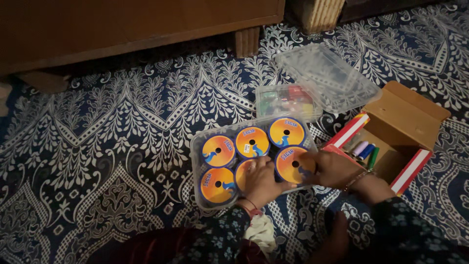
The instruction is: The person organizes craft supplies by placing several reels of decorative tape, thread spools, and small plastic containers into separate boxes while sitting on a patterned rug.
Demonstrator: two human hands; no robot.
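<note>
Patterned rug, left hand (261,181) flat on spool (243,174), right hand (332,168) perhaps gripping spool (293,165), cardboard box (405,127) beside.

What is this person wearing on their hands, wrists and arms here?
Both hands are bare. The left hand has a ring on one finger and a reddish band at the wrist. The right hand has a thin bracelet. Both sleeves are dark with a pale floral print.

Dim, warm light; murky shadowed edges, soft focus.
</note>
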